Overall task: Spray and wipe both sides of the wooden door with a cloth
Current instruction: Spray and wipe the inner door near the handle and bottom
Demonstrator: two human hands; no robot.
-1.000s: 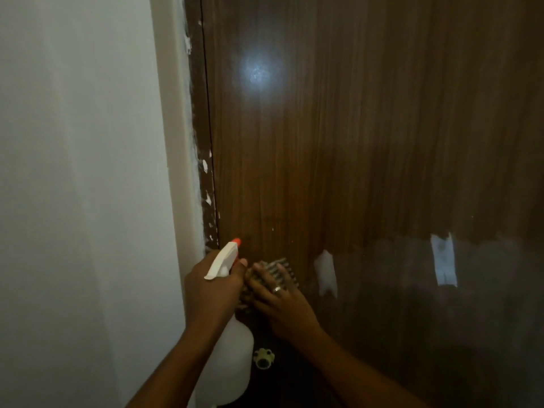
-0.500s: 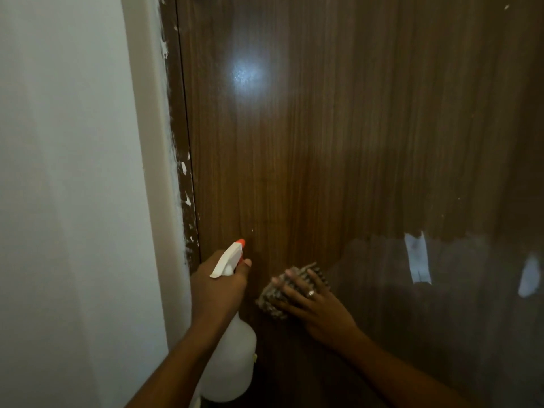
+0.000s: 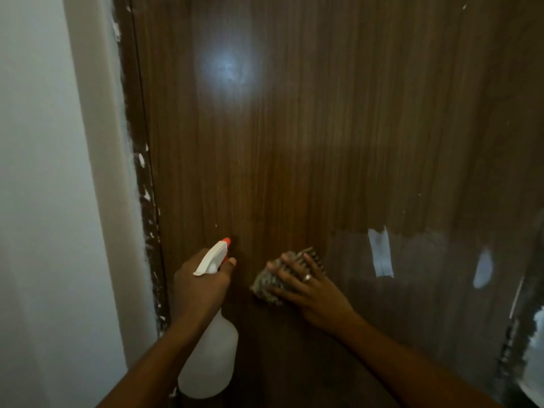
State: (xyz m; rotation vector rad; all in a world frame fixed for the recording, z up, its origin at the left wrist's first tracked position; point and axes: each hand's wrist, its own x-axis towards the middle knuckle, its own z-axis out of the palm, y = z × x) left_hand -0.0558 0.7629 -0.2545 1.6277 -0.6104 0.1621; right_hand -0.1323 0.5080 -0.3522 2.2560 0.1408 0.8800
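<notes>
Left hand [image 3: 200, 285] has barely shifted. Its fingers are curled round the neck of the spray bottle [image 3: 210, 357], one finger out front by the trigger, orange nozzle tip aimed at the door [image 3: 294, 142] and close to it. No mist visible, so I can't tell whether it is spraying.

The change is on the right. A second ago the cloth [image 3: 265, 282] sat right against the left hand; now it has slid rightward across the panel and there is a clear gap between bottle and cloth. Right hand [image 3: 312, 290] lies on top of it, fingers spread fairly flat, pressing the bunched cloth onto the wood rather than clutching it, a ring [image 3: 307, 277] on one finger. Reads as a wiping stroke in progress on the lower-left part of this face — this side is only partly covered, and the other side is not in view, so I'd judge the task far from finished.

Surface and room, left to right:
- pale wall [image 3: 38, 201]
- light jamb
- dark door frame [image 3: 141, 172] flecked with white paint
- glossy brown wood-grain door with a glare spot [image 3: 226, 69] high up

The lower right of the door reflects a dim band with pale patches [image 3: 381, 253] — whether these are tape or reflections is unclear. Dim lighting overall.
</notes>
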